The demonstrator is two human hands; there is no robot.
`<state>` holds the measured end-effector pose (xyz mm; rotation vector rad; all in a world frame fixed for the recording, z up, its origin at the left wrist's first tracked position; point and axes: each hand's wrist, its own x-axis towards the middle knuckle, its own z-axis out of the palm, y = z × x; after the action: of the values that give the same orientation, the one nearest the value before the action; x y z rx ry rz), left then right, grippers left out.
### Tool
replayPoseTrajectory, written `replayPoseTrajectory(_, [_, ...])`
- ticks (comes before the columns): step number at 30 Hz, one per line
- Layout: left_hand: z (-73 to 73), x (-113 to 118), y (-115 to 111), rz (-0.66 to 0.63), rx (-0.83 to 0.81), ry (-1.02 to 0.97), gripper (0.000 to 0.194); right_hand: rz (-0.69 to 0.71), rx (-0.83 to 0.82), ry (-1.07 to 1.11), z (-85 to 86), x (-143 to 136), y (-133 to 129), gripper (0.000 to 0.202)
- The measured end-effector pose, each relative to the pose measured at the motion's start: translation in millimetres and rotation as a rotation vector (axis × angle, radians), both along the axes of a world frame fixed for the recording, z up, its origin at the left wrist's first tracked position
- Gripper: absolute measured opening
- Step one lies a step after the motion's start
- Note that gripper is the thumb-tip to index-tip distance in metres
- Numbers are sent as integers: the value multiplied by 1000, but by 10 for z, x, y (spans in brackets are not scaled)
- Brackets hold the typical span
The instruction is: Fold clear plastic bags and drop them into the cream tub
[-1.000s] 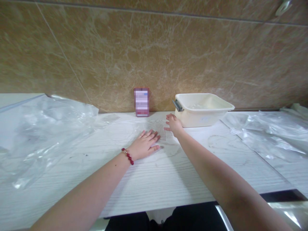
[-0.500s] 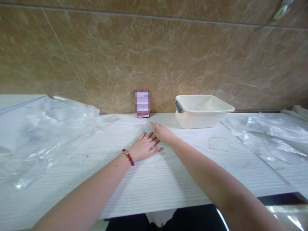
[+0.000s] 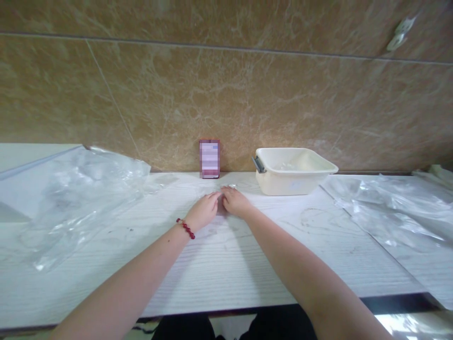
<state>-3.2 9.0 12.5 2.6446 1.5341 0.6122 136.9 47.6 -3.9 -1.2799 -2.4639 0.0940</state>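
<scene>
My left hand (image 3: 203, 211), with a red bead bracelet (image 3: 186, 228) at the wrist, rests low over the white wood-grain table (image 3: 212, 269). Its fingers are drawn together and reach the tips of my right hand (image 3: 235, 203). The right hand's fingers are curled down and pressed together. A faint, shiny bit of clear plastic (image 3: 231, 186) shows just beyond the right fingertips. What the fingers pinch, if anything, is hidden. Behind the hands, a phone (image 3: 210, 159) leans upright against the wall, its screen blurred.
A cream plastic tub (image 3: 286, 185) with a grey latch stands right of the hands, some clear material inside. Clear plastic bags lie in a heap at the left (image 3: 92, 184) and another at the right (image 3: 396, 203). The brown marbled wall (image 3: 226, 99) closes off the back.
My left hand's spread fingers have closed together, and it has drawn slightly left. My right fingers have curled in. The view has tipped up a little.
</scene>
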Motion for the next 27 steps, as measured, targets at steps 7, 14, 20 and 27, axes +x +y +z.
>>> replayPoseTrajectory(7, [35, 240, 181, 168, -89, 117, 44, 17, 13, -15, 2, 10, 8, 44])
replayPoseTrajectory(14, [-177, 180, 280, 247, -83, 152, 44, 4, 80, -25, -74, -1, -8, 45])
replayPoseTrajectory(20, [-195, 67, 283, 362, -150, 181, 48, -99, 113, -81, -98, 22, -65, 48])
replayPoseTrajectory(27, [-163, -150, 361, 398, -259, 178, 64, -175, -14, -199, -4, 116, -105, 65])
